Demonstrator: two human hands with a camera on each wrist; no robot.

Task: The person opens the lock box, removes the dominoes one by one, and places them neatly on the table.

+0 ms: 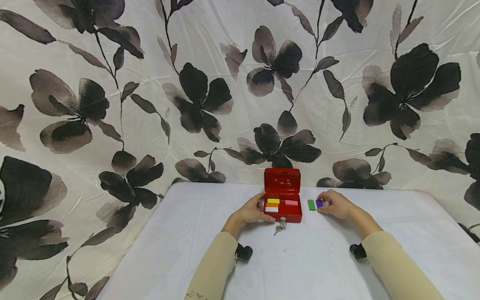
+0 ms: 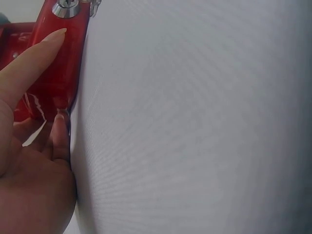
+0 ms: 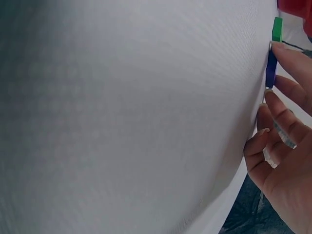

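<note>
A small red cash box (image 1: 294, 218) stands with its lid raised at the back of the table. My left hand (image 1: 250, 211) grips its left side, the thumb along the front wall below the lock (image 2: 66, 9) and the other fingers at the side. Inside lie yellow (image 1: 273, 201), orange and white blocks on the left and a pink block (image 1: 291, 203) on the right. To the right of the box, my right hand (image 1: 336, 204) pinches a purple block (image 3: 271, 68) between thumb and fingers, low at the tabletop. Beside it lies a green block (image 1: 311, 205).
Keys (image 1: 278, 228) hang from the box's front lock onto the white tablecloth (image 1: 292, 266). A floral curtain (image 1: 210, 146) rises directly behind the table. Black wrist devices (image 1: 244, 252) show at both sleeves.
</note>
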